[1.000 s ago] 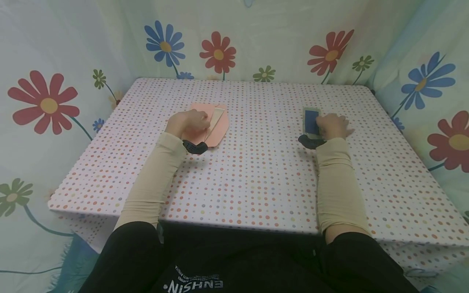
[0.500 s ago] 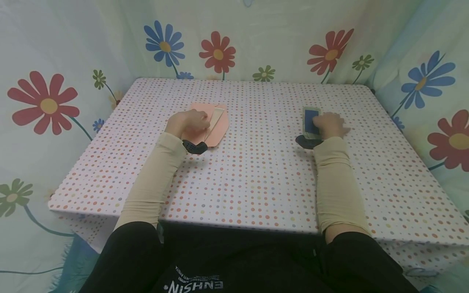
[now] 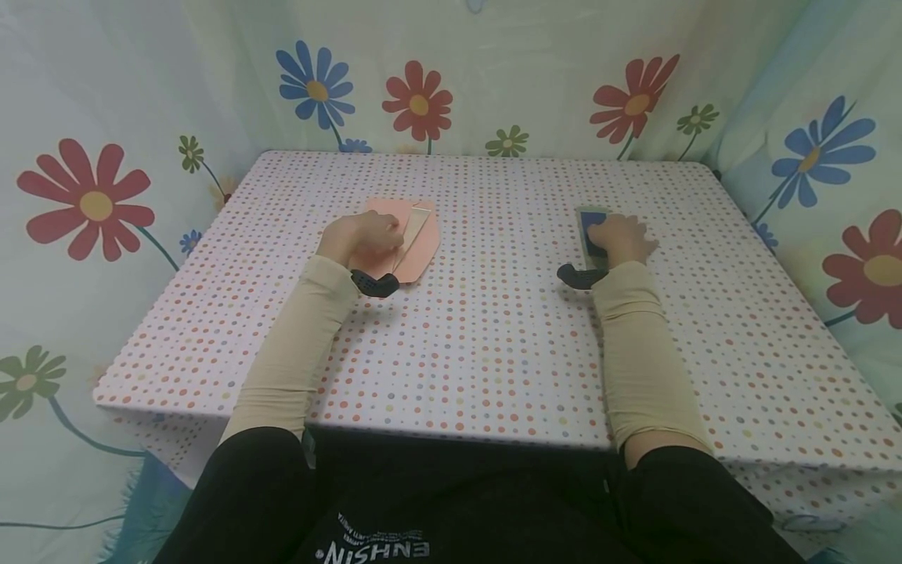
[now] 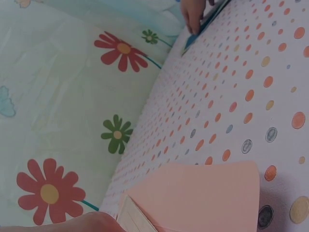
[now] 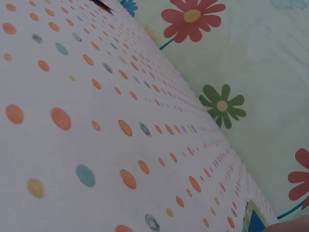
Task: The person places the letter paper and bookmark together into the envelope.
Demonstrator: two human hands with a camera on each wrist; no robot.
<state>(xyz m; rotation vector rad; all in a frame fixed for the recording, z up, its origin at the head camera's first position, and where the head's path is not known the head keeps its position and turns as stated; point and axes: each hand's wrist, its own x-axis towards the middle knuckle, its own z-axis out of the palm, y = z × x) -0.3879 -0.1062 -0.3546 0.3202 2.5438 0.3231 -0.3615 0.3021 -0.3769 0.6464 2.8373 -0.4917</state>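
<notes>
A flat pink envelope [image 3: 424, 249] with angled corners and a pale diagonal strip [image 3: 414, 229] lies on the table, left of centre. My left hand [image 3: 362, 237], fingers curled, holds its left side; in the left wrist view a finger [image 4: 89, 223] lies beside the strip. Toward the right is a blue rectangular card [image 3: 594, 225] with a grey-green border. Over its right side my right hand [image 3: 622, 239] grips it, thumb side on the blue face, hiding that part. Only the card's corner [image 5: 256, 221] shows in the right wrist view.
A white tablecloth [image 3: 479, 352] with coloured dots covers the table. Flowered curtains [image 3: 535, 78] hang close behind and at both sides. A black wrist device [image 3: 375, 283] sits by the left hand, another black device [image 3: 580, 276] by the right.
My right hand has moved left, farther over the blue card, which has shifted slightly left and tilted. The left hand and the pink envelope stay in place.
</notes>
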